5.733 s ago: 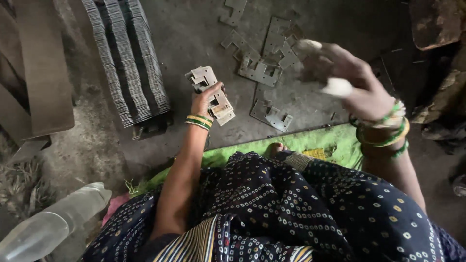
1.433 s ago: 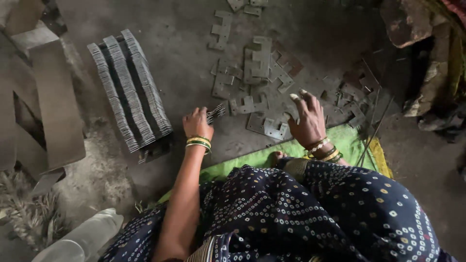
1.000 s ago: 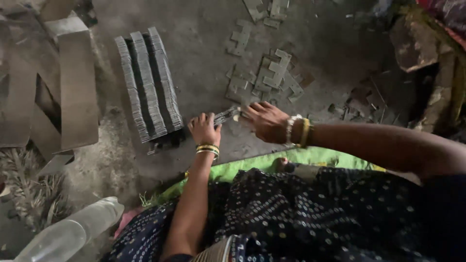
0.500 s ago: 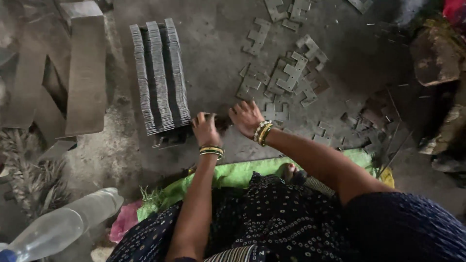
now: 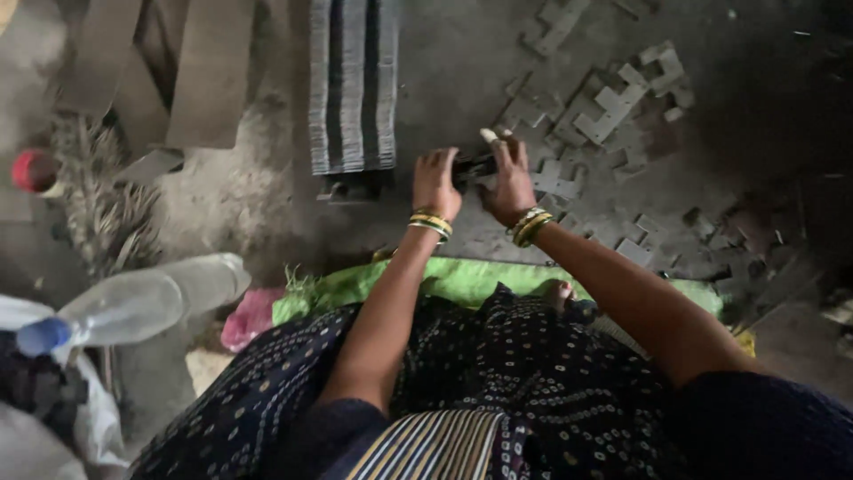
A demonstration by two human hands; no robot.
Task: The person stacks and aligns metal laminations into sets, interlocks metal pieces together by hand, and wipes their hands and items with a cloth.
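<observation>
While our left hand and right hand clenched the small stack of thin grey stamped metal plates at 12 o'clock, we judged it stiff, sharp-edged; best gripped by its flat sides.

there is one view only, so nothing is being shared with a second one. the camera is sitting on the person's head and looking steeply down past the lap onto the floor ahead. it is facing away from the body, so the far floor is lying toward 12 o'clock and the knees toward 6. both forearms are reaching up from 6 toward the centre, close under the lens. the plastic bottle is showing at 8 o'clock, the stacked plates near 11, the scattered metal pieces near 1.
</observation>
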